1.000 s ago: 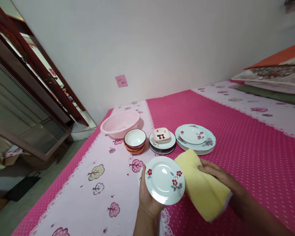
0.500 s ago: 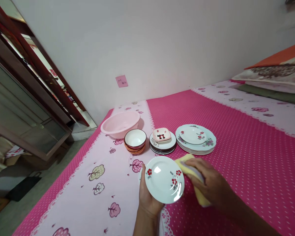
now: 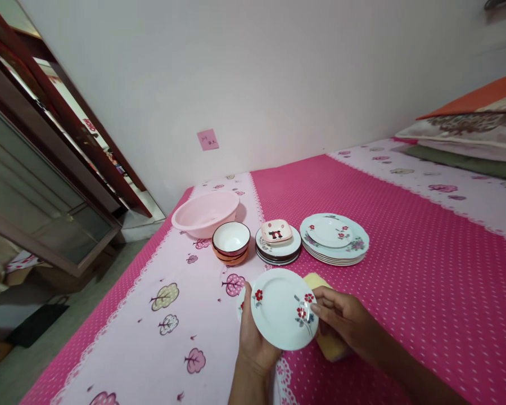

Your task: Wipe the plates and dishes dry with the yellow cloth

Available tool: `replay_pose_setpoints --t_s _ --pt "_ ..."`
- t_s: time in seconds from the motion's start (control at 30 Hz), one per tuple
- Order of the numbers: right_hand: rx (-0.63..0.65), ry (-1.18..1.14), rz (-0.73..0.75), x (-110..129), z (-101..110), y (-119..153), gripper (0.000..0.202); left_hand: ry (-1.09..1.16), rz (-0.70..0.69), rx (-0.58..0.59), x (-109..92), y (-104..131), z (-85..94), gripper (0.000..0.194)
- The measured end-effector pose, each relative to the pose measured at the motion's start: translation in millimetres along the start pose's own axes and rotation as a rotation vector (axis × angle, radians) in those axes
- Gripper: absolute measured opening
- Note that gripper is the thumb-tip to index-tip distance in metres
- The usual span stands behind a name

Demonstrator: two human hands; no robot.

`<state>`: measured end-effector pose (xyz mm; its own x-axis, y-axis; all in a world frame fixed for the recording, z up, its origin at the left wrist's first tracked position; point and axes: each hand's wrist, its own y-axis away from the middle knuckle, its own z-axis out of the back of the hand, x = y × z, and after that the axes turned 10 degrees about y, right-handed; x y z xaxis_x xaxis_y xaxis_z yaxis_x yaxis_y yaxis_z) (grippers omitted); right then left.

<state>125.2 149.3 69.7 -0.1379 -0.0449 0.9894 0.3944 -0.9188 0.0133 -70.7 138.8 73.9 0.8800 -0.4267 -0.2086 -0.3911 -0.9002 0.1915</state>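
My left hand (image 3: pixel 255 337) supports a small white plate (image 3: pixel 278 309) with red flowers from its left edge and underside, thumb along the rim. The plate is tilted toward me. At its right rim, my right hand (image 3: pixel 341 318) pinches the edge, thumb on the front. Behind and below that hand shows a thick yellow cloth (image 3: pixel 332 346), folded or pad-like; whether the fingers still touch it is hidden. The edge of another flowered plate (image 3: pixel 240 304) peeks out left of my left hand, mostly covered.
Beyond my hands stand stacked bowls (image 3: pixel 231 239), a plate stack (image 3: pixel 295 247) topped by a small rectangular dish (image 3: pixel 277 231), and large plates (image 3: pixel 358 239) bearing a small plate (image 3: pixel 331 232). A pink basin (image 3: pixel 204 214) sits near the wall. Pillows (image 3: pixel 480 132) lie at far right.
My right hand has moved from gripping the yellow cloth beside the plate to pinching the plate's right rim. The cloth is now lower, behind the hand. My left hand keeps its hold.
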Motion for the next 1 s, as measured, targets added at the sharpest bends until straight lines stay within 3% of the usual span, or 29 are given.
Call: replay_pose_setpoints --t_s 0.2,0.37,0.53,0.7,1.0 --pt "-0.025 -0.092 -0.048 -12.7 -5.1 -5.5 0.040 -0.016 0.001 0.009 2.3 -2.8 -1.8 0.068" --pt "-0.157 -0.181 -0.043 -12.9 1.5 -14.0 0.045 -0.035 -0.188 -0.024 0.8 -9.7 5.2 0.042" --pt "-0.290 -0.289 -0.053 -10.7 22.2 -19.4 0.049 -0.197 -0.230 -0.068 -0.5 -9.7 11.4 0.021" --pt "-0.439 -0.316 -0.052 -21.7 46.5 -25.9 0.056 -0.254 -0.174 -0.023 -1.2 -8.0 11.4 0.032" --pt "-0.775 -0.324 -0.048 -38.7 96.9 -44.7 0.053 -0.246 -0.171 -0.054 0.1 -11.2 11.2 0.034"
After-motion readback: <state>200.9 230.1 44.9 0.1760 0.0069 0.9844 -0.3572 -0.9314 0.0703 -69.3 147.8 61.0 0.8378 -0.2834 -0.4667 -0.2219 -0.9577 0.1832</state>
